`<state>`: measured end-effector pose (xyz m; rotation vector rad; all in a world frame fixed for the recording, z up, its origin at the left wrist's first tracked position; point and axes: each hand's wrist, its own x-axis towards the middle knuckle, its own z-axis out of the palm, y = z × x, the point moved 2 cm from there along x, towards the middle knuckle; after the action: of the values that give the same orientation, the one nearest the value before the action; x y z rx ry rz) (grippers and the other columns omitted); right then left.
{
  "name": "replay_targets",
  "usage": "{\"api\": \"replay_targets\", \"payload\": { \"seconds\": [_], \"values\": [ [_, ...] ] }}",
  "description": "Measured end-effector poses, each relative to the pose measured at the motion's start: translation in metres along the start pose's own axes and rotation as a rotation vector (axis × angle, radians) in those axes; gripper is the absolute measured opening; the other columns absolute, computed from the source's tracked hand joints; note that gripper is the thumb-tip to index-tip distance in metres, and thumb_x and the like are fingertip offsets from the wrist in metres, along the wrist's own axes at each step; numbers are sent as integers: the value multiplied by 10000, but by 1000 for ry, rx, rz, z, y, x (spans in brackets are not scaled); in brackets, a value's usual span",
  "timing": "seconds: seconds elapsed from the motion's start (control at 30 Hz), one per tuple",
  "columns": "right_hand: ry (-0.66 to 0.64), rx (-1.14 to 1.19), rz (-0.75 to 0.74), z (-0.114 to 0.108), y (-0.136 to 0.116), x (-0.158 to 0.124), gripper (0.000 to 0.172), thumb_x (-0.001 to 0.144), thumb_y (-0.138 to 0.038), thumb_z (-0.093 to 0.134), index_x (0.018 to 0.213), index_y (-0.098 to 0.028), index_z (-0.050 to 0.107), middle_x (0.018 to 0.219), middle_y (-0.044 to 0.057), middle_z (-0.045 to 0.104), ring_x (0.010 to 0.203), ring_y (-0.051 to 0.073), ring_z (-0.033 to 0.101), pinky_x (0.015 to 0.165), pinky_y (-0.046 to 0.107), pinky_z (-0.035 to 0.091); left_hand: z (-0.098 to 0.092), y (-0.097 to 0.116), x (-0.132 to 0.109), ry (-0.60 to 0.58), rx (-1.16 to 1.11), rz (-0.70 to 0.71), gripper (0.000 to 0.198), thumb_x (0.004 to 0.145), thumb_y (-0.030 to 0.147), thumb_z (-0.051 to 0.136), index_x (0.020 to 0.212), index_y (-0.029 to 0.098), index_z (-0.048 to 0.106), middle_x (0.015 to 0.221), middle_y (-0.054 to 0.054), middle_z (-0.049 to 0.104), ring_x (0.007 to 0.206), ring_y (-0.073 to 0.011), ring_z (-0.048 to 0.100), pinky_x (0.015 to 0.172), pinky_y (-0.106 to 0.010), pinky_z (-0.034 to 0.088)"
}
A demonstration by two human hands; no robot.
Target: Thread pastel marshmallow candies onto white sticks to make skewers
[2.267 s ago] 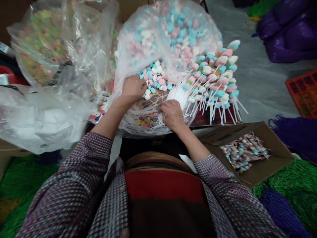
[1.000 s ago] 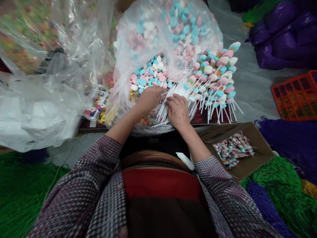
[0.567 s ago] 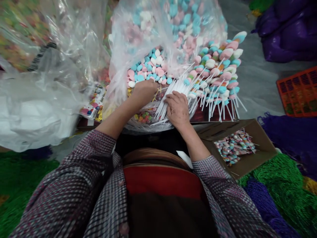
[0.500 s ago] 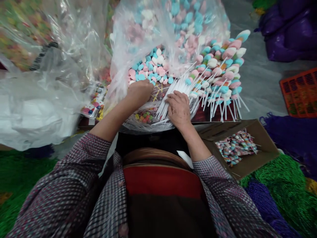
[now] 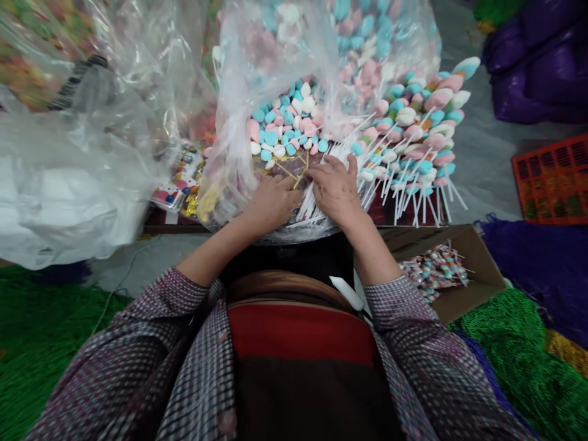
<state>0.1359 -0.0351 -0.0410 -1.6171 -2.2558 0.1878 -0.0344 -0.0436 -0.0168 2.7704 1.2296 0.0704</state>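
Observation:
My left hand [image 5: 275, 199] is closed, its curled fingertips turned toward my right hand; whatever sits in them is hidden. Close beside it, my right hand [image 5: 337, 187] lies over a bundle of white sticks [image 5: 309, 211], with fingertips bent inward and one finger raised. What those fingertips pinch I cannot make out. Just beyond both hands, pink, blue and white candies [image 5: 287, 119] spill from the mouth of a clear plastic bag [image 5: 239, 67]. Yellow strips [image 5: 301, 171] lie between the hands and the candies. To the right, finished-looking candy skewers [image 5: 413, 135] are piled with their white sticks pointing toward me.
A cardboard box [image 5: 482, 278] of wrapped candy sticks stands low at the right, by an orange crate [image 5: 551, 177]. White plastic bags [image 5: 68, 190] and printed packets [image 5: 169, 193] occupy the left. Green stringy material [image 5: 509, 331] lies on the floor.
My left hand has drawn back from the candies, toward me and to the right, beside my right hand. My right hand's fingers have bent and lifted over the sticks.

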Motion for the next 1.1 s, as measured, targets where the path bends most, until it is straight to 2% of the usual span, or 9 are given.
{"api": "replay_targets", "payload": {
  "seconds": [0.1, 0.2, 0.33, 0.43, 0.53, 0.7, 0.93, 1.03, 1.1],
  "values": [
    [45, 29, 44, 1, 4, -8, 377, 945, -126, 458, 1148, -293, 728, 1263, 41, 762, 1423, 295, 533, 1282, 680, 202, -8, -3, 7, -73, -33, -70, 349, 1046, 204, 419, 1055, 150, 763, 1034, -131, 763, 1003, -269, 708, 850, -375, 507],
    [109, 61, 66, 4, 5, -18, 370, 917, -106, 477, 1141, -272, 721, 1281, 57, 751, 1419, 290, 543, 1287, 651, 224, -17, -5, 25, -57, -90, -191, 353, 1064, 214, 396, 1211, 166, 714, 1146, -123, 751, 1029, -246, 716, 837, -344, 511],
    [129, 64, 79, 8, 6, -22, 387, 912, -116, 482, 1192, -249, 714, 1298, 77, 747, 1409, 284, 556, 1290, 636, 239, -17, -3, 51, -100, -145, -164, 330, 1058, 246, 452, 1258, 179, 706, 1263, -119, 709, 1153, -244, 683, 927, -335, 503],
    [133, 75, 85, 9, 7, -20, 406, 920, -126, 478, 1227, -262, 707, 1316, 72, 742, 1419, 280, 551, 1292, 638, 231, -14, -2, 57, -106, -164, -159, 327, 1049, 255, 458, 1226, 162, 715, 1255, -127, 709, 1165, -255, 675, 927, -339, 505],
    [143, 83, 88, 9, 7, -20, 413, 919, -123, 479, 1232, -270, 705, 1316, 72, 742, 1420, 290, 552, 1291, 659, 209, -12, -2, 55, -90, -157, -192, 310, 1025, 219, 458, 1158, 120, 720, 1211, -155, 713, 1128, -269, 679, 927, -357, 507],
    [139, 76, 97, 8, 5, -19, 381, 928, -119, 485, 1203, -258, 708, 1299, 78, 744, 1409, 294, 560, 1287, 663, 207, -15, -5, 47, -107, -151, -197, 302, 1016, 214, 446, 1161, 105, 687, 1197, -169, 699, 1137, -274, 653, 969, -372, 495],
    [110, 69, 106, 1, 0, -20, 302, 908, -107, 496, 1010, -251, 741, 1244, 73, 763, 1411, 288, 557, 1285, 625, 237, -48, -30, 21, 13, -7, -367, 329, 979, 168, 430, 1156, 137, 705, 1239, -211, 688, 1192, -359, 606, 1022, -514, 453],
    [130, 85, 106, 2, 0, -21, 300, 891, -96, 485, 972, -237, 737, 1217, 76, 771, 1401, 287, 561, 1281, 634, 241, -53, -23, 16, 7, 18, -362, 387, 988, 159, 386, 1199, 135, 709, 1271, -225, 673, 1199, -376, 597, 1008, -533, 446],
    [131, 86, 103, 3, 1, -20, 323, 885, -88, 492, 1029, -233, 742, 1230, 70, 772, 1399, 295, 557, 1277, 650, 237, -45, -11, 16, -26, -2, -286, 381, 1004, 181, 382, 1156, 132, 727, 1224, -212, 691, 1174, -364, 608, 997, -518, 449]
  ]
}}
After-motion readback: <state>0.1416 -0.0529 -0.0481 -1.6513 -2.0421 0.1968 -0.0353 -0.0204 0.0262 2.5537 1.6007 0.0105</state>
